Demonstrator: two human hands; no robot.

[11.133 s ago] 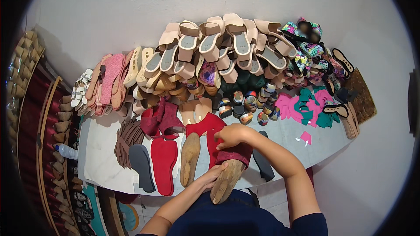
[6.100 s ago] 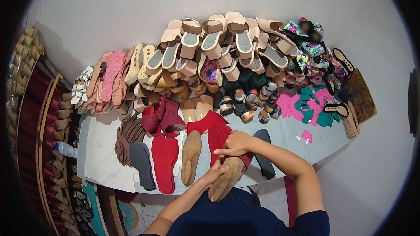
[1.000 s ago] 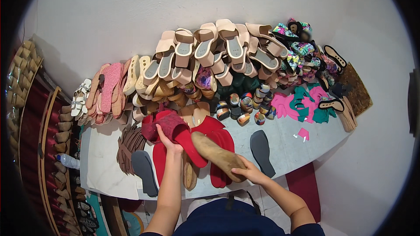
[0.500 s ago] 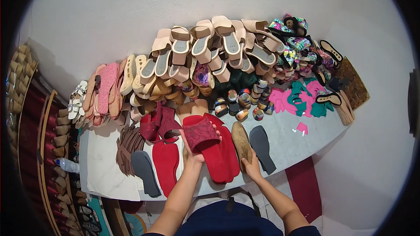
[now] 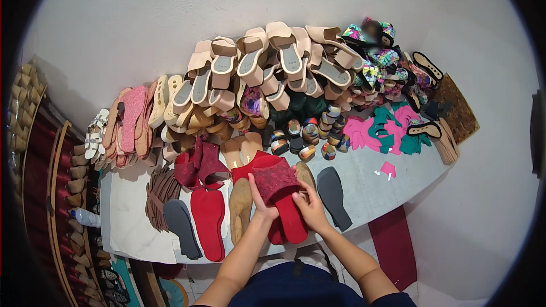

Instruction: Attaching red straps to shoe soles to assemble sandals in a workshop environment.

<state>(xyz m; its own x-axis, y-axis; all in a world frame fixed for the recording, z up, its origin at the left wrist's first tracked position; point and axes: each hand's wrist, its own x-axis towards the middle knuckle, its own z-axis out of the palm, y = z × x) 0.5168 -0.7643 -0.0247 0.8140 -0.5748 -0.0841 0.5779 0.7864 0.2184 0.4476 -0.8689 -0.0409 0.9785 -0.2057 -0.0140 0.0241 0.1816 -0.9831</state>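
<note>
Right hand (image 5: 311,210) now on slipper (image 5: 274,181)

On the red slipper (image 5: 284,199) we see a rough-looking, matt cloth strap (image 5: 274,179) over a smooth, matt footbed (image 5: 291,220). The lasts (image 5: 239,210) look to us like bare, worn wood, the grey soles (image 5: 334,198) matt, the bottle (image 5: 87,218) glossy, clear plastic.
</note>
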